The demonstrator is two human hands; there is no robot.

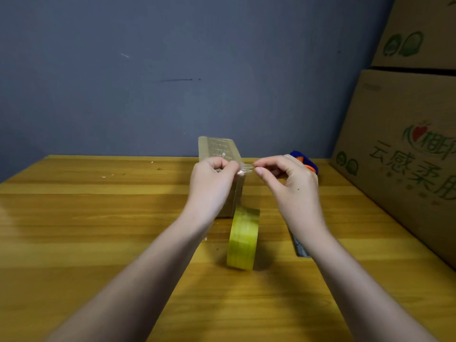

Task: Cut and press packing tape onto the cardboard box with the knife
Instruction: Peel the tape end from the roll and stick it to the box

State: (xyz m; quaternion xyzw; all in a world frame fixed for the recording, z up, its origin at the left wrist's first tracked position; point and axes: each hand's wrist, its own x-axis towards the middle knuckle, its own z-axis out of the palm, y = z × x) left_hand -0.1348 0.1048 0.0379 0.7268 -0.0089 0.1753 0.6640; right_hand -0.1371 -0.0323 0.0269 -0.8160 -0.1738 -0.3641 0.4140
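A small narrow cardboard box [218, 148] stands on the wooden table [98, 218], its top covered in shiny tape. My left hand [212, 183] grips the box's near top edge and pinches one end of a short clear tape strip [246, 168]. My right hand [291, 183] pinches the strip's other end between thumb and forefinger. A yellowish roll of packing tape [243, 238] stands on its edge just in front of the box. The knife's blue and orange handle [306, 161] pokes out behind my right hand, and its blade end [299, 246] lies on the table under my right wrist.
Large printed cardboard cartons [404, 149] are stacked along the table's right side, up against the wall. A grey-blue wall [172, 82] closes off the back edge. Small white scraps lie on the table at the far left.
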